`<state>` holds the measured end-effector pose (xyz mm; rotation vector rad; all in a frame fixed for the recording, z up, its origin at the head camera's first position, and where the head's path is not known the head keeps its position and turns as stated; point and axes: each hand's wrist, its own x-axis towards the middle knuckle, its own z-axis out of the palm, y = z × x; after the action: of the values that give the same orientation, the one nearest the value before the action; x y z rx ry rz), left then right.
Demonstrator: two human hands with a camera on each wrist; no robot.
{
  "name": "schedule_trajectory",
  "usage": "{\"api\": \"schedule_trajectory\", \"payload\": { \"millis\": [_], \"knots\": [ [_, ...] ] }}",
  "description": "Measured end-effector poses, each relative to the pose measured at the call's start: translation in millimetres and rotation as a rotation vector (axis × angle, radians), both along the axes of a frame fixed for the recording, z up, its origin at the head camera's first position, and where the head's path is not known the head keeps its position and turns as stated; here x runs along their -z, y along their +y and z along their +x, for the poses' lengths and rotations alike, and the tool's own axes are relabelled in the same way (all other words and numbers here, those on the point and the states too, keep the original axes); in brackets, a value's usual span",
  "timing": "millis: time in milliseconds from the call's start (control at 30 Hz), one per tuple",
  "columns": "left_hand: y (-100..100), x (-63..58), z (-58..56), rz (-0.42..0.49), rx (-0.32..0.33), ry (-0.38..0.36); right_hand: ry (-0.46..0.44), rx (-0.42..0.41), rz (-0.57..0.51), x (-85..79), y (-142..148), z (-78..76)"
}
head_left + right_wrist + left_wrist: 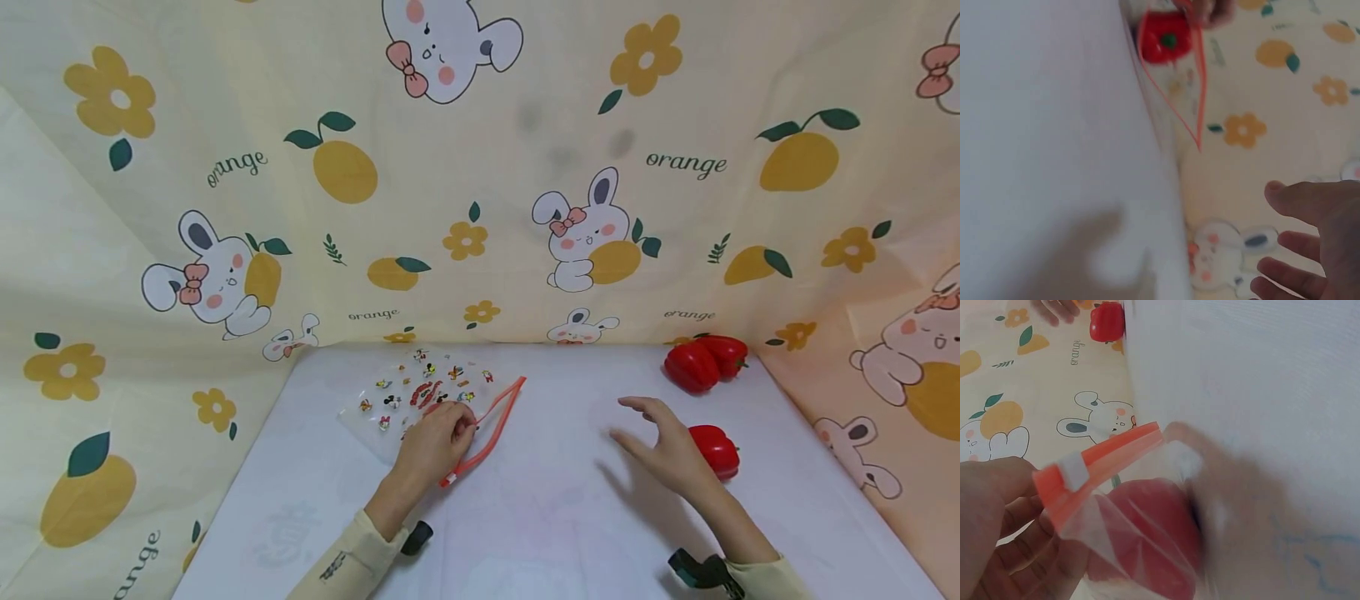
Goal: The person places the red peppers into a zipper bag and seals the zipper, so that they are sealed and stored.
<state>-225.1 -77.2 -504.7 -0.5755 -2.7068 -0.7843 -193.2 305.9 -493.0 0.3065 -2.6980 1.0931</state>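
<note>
A clear zip bag printed with small cartoon figures lies at the left of the table. My left hand pinches its orange zip edge, and the bag's mouth gapes toward the right. A red bell pepper shows through the plastic in the left wrist view; its green stem end is visible through the mouth in the right wrist view. My right hand hovers over the table with thumb and fingers spread, holding nothing. Just behind its wrist sits another red bell pepper, partly hidden.
Two more red bell peppers lie together at the far right corner. The table has a white cover. A patterned cloth with rabbits and oranges rises behind it and at both sides.
</note>
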Motion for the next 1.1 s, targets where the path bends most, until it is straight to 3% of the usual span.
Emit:
{"api": "schedule_trajectory", "payload": {
  "millis": [167,400,667,1100],
  "knots": [
    [0.8,-1.8,0.9,-0.010,-0.007,-0.020,-0.008,0.016,0.048,-10.3,23.7,3.1],
    [1.1,-2.9,1.7,-0.016,-0.003,-0.028,-0.116,0.043,0.119,-13.6,57.0,4.4],
    [0.8,-2.3,0.5,-0.021,-0.008,-0.028,-0.182,0.039,0.128,-2.9,84.7,3.1],
    [1.2,-3.1,1.6,-0.020,0.002,-0.029,-0.295,0.074,0.109,17.0,106.0,8.3]
  ]
}}
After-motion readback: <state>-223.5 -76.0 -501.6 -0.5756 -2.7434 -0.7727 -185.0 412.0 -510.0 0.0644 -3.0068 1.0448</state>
